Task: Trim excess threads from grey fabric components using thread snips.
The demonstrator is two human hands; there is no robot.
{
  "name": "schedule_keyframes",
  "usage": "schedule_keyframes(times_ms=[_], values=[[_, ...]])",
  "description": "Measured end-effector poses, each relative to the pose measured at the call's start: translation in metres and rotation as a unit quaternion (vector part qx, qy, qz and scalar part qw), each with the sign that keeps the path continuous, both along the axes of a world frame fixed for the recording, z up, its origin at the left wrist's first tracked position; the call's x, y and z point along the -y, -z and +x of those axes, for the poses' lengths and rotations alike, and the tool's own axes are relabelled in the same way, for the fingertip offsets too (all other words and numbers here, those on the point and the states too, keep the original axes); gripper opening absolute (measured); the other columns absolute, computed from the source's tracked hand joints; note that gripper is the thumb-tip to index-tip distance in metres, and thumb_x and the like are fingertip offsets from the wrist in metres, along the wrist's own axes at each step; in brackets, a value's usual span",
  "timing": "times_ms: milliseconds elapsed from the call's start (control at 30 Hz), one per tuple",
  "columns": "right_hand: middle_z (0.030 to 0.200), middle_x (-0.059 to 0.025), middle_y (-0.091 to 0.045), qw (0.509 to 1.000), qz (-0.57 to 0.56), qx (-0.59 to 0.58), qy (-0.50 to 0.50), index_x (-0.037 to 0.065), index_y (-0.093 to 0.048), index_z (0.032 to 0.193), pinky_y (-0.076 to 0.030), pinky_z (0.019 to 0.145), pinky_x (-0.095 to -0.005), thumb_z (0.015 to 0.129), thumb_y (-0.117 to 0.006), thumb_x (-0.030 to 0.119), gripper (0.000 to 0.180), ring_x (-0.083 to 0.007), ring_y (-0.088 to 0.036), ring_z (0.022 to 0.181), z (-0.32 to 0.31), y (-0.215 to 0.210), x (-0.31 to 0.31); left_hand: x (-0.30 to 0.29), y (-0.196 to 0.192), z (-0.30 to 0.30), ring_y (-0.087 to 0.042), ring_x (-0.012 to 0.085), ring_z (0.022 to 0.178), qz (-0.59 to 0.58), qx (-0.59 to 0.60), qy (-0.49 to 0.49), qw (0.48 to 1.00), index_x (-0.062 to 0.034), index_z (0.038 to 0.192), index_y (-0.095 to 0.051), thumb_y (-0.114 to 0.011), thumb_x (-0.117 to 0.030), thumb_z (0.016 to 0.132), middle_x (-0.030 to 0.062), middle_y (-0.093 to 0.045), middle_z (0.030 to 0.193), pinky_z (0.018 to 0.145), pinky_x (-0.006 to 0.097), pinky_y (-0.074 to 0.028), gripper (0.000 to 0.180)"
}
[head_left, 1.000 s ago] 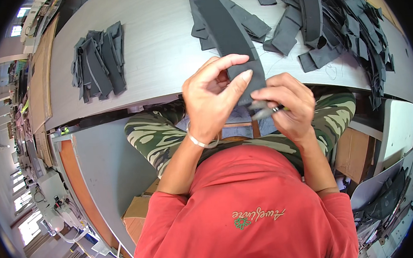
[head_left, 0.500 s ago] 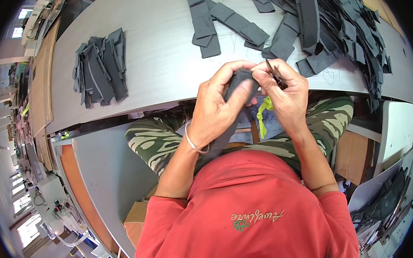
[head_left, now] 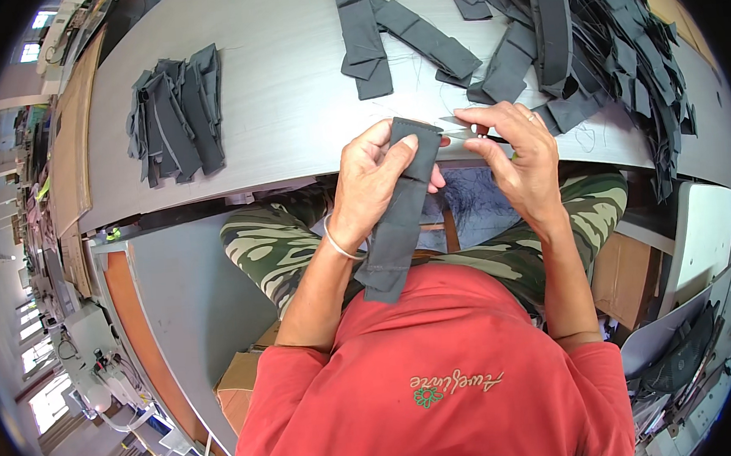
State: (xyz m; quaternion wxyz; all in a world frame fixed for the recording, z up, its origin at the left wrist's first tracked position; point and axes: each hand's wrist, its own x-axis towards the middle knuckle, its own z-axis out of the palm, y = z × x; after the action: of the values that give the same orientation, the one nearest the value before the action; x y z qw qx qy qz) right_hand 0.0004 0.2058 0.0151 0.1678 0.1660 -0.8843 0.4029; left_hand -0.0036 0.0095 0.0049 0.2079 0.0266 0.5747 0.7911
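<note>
A flat dark grey fabric strip (head_left: 401, 225) is held in my left hand (head_left: 362, 182), the thumb pressed on its face near the top. Its lower end hangs down to the front of my red shirt. My right hand (head_left: 526, 162) grips a small pair of thread snips (head_left: 458, 128) between thumb and fingers. The blades are spread, and their tips point at the strip's upper right corner, touching or very close to it. Part of the snips is hidden inside my right hand.
On the pale table (head_left: 279, 81), a neat stack of grey strips (head_left: 176, 118) lies at the left. Several loose strips (head_left: 361, 38) lie ahead, with a large heap of strips (head_left: 616, 49) at the right. Loose threads lie among them. A cardboard box (head_left: 627, 269) stands below, at right.
The strip, earlier bunched in both hands, now hangs flat from my left hand. My right hand has moved off it to the right, swinging the snips toward its corner. A yellow-green ribbon is out of sight.
</note>
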Motion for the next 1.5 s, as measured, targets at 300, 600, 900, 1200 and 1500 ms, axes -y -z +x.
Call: schedule_keyframes(times_ms=[300, 600, 900, 1200, 1500], values=[[0.075, 0.0008, -0.061, 0.993, 0.101, -0.063, 0.007, 0.015, -0.07, 0.095, -0.033, 0.062, -0.0316, 0.073, -0.071, 0.01, 0.023, -0.0194, -0.05, 0.065, -0.001, 0.004, -0.002, -0.003, 0.003, 0.002, -0.064, 0.0147, 0.065, 0.008, 0.009, -0.001, 1.0, 0.0066, 0.103, -0.058, -0.047, -0.012, 0.096, 0.0121, -0.067, 0.087, 0.061, 0.026, -0.054, 0.023], [0.076, -0.0006, -0.061, 0.999, 0.044, -0.031, 0.004, 0.014, -0.069, 0.097, -0.037, 0.064, -0.0319, 0.071, -0.072, 0.013, 0.026, -0.0195, -0.053, 0.068, 0.0, -0.006, 0.016, -0.01, 0.01, 0.009, -0.059, 0.0104, 0.064, -0.199, -0.103, -0.062, 0.973, 0.0036, 0.098, -0.064, -0.057, -0.009, 0.089, 0.0078, -0.065, 0.076, 0.059, 0.025, -0.048, 0.017], [0.075, 0.0012, -0.058, 0.981, 0.168, -0.089, 0.027, 0.016, -0.07, 0.095, -0.036, 0.061, -0.0325, 0.073, -0.071, 0.016, 0.022, -0.0201, -0.053, 0.068, 0.0, -0.007, 0.016, -0.012, 0.011, 0.01, -0.058, 0.0157, 0.065, -0.291, -0.196, -0.082, 0.933, 0.0026, 0.102, -0.064, -0.058, -0.008, 0.086, 0.0093, -0.062, 0.078, 0.062, 0.028, -0.047, 0.02], [0.08, -0.0036, -0.057, 0.993, -0.077, 0.057, -0.069, 0.014, -0.066, 0.1, -0.04, 0.063, -0.0312, 0.066, -0.074, 0.014, 0.035, -0.0207, -0.056, 0.07, 0.01, 0.002, 0.018, -0.007, 0.015, 0.001, -0.062, 0.0161, 0.073, 0.112, 0.095, -0.042, 0.988, -0.0044, 0.123, -0.048, -0.031, -0.032, 0.101, 0.0086, -0.058, 0.086, 0.064, 0.031, -0.055, 0.039], [0.077, -0.0077, -0.06, 0.986, -0.12, 0.113, -0.005, 0.003, -0.065, 0.091, -0.048, 0.062, -0.0316, 0.068, -0.06, -0.002, 0.024, -0.021, -0.061, 0.066, -0.002, 0.01, 0.018, -0.002, 0.016, 0.006, -0.061, 0.0124, 0.084, 0.153, 0.147, -0.005, 0.977, 0.0002, 0.111, -0.056, -0.047, -0.027, 0.098, 0.0066, -0.061, 0.096, 0.071, 0.03, -0.054, 0.032]])
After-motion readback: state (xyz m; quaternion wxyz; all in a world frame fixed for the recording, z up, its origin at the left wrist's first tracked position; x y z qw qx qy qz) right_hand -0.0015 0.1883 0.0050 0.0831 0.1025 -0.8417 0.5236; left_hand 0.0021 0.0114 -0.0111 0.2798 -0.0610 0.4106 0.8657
